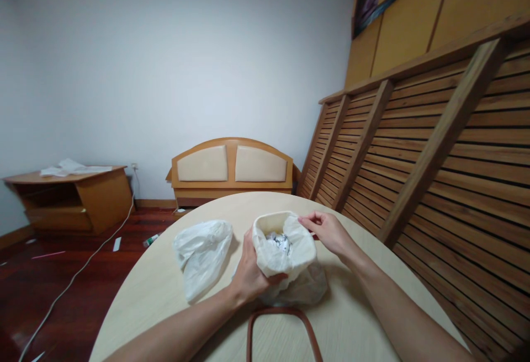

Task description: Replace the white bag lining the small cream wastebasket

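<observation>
1. Nearest me, a brown frame (pixel 277 311) is lying on the round table (pixel 144 296), toward its near edge; neither of my hands is touching it.
2. My left hand (pixel 251 272) is cupping the cream bin (pixel 273 222) from its left and near sides, holding it through the white liner (pixel 285 265). The bin is sitting a little right of midway between the table's left and right edges, its mouth tilting toward me; I can't tell whether its base is touching the tabletop. For good steadying, I judge, the palm should be bracing firmly without dragging the film down.
3. Beside that hand, toward the table's left edge, a loose white bag (pixel 202 257) is lying crumpled, apart from the bin.
4. Inside the bin, crumpled scraps (pixel 280 242) are resting on the film; staying gentle should avoid spilling them.
5. My right hand (pixel 328 233) is pinching narrowly, thumb and fingertips closing on the liner at the rim's far right corner. The film looks thin, so I would be easing it evenly, a little at a time, rather than tugging at one spot.
6. Farther off, the bin's inner wall is showing bare toward the table's far edge; beyond that edge a headboard (pixel 232 163) is standing against the wall.
</observation>
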`<state>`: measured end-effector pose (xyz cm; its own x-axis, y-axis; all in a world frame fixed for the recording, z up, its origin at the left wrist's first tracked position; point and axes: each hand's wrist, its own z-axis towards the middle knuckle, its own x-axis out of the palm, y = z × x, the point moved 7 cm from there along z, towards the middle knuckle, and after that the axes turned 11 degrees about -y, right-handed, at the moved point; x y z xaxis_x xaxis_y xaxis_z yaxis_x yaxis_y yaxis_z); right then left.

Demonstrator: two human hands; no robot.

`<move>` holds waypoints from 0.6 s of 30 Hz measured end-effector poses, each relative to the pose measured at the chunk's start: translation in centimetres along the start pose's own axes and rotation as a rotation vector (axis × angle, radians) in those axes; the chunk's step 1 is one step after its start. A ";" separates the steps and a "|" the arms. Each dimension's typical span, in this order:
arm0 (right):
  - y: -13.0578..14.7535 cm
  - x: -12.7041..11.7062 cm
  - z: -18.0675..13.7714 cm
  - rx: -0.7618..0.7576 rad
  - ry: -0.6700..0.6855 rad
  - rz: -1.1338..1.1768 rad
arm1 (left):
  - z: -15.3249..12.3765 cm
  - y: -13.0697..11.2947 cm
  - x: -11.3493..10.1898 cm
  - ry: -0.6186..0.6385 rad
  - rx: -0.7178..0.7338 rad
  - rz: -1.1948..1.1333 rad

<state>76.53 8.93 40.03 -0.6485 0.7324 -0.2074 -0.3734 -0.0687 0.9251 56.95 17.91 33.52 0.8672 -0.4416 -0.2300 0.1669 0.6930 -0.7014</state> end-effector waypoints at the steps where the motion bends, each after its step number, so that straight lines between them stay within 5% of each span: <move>1: 0.1 -0.1 -0.2 -0.009 0.005 -0.013 | -0.1 -0.1 0.0 -0.009 0.023 0.025; 15: 0.3 -2.0 -0.2 -0.279 -0.189 -0.145 | -1.4 -0.7 1.0 -0.064 0.314 0.212; 18: 0.8 0.2 -1.3 -0.225 -0.039 0.013 | -1.5 -0.1 1.3 -0.063 0.313 0.217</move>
<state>75.23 8.09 40.33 -0.6298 0.7557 -0.1797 -0.5064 -0.2240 0.8327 57.33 16.45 32.28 0.9235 -0.2366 -0.3021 0.1030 0.9113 -0.3987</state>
